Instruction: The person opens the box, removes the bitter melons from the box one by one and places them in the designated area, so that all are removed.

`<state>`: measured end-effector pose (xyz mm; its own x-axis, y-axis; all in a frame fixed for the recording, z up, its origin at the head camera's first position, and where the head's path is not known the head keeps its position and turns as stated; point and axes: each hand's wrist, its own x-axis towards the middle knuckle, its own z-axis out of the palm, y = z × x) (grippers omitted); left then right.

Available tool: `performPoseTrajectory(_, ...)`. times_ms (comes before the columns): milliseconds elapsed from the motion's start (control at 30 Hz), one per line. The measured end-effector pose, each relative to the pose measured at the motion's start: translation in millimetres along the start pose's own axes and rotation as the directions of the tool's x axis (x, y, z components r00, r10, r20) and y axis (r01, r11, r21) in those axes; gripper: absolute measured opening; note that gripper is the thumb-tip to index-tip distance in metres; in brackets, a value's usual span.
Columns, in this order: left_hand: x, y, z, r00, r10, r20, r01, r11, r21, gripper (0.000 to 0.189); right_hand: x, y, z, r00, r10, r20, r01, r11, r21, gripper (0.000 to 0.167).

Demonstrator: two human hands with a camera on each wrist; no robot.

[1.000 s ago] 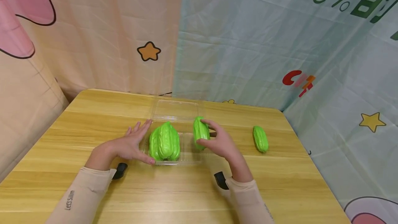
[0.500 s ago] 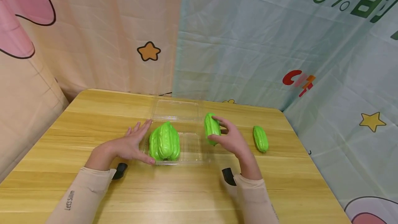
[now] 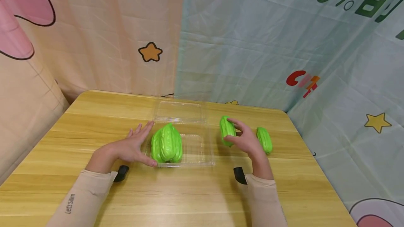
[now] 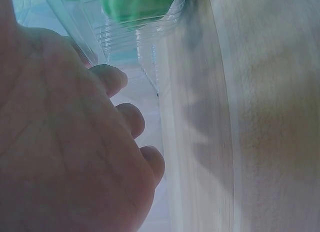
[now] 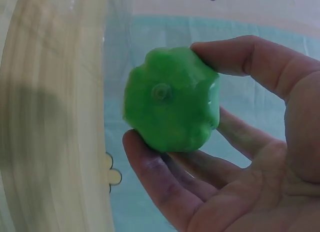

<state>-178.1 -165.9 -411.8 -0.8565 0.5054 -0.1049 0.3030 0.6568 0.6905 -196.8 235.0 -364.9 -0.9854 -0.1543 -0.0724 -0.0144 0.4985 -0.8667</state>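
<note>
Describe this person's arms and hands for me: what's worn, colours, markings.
The left hand and right hand are ungloved. The left forearm wears a pale beige fabric sleeve with dark lettering resembling "LetsSlim"; the right has a matching beige fabric sleeve. A small black piece shows beside each wrist.

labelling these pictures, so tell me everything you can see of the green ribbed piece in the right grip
The green ribbed piece is elongated, with bumpy lengthwise ridges and a gloss that suggests plastic. The right wrist view shows one end, lobed around a small central nub. The right grip clasps it from opposite sides; nothing else is seen touching it. It is raised off the table, right of the open clear container and left of the lone green piece.
</note>
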Motion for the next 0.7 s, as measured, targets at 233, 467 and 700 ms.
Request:
performPoseTrajectory(233, -0.4, 0.9, -0.4, 1.0, 0.005, -0.003, -0.005, 1.0, 0.007, 0.144, 4.7, 17.5, -13.9, 0.996, 0.063, -0.061, -0.066, 0.997, -0.048, 0.072)
performPoseTrajectory(467, -0.2, -0.1, -0.1, 1.0, 0.003, -0.002, -0.003, 1.0, 0.005, 0.143, 9.3, 32.7, -20.6, 0.983, 0.135, -0.125, -0.147, 0.984, -0.097, 0.073)
performPoseTrajectory(700, -0.6, 0.8, -0.1, 1.0, 0.0, 0.0, 0.0, 1.0, 0.001, 0.143, 8.5, 39.4, -27.4, 0.969, 0.182, -0.169, -0.202, 0.974, -0.105, 0.075)
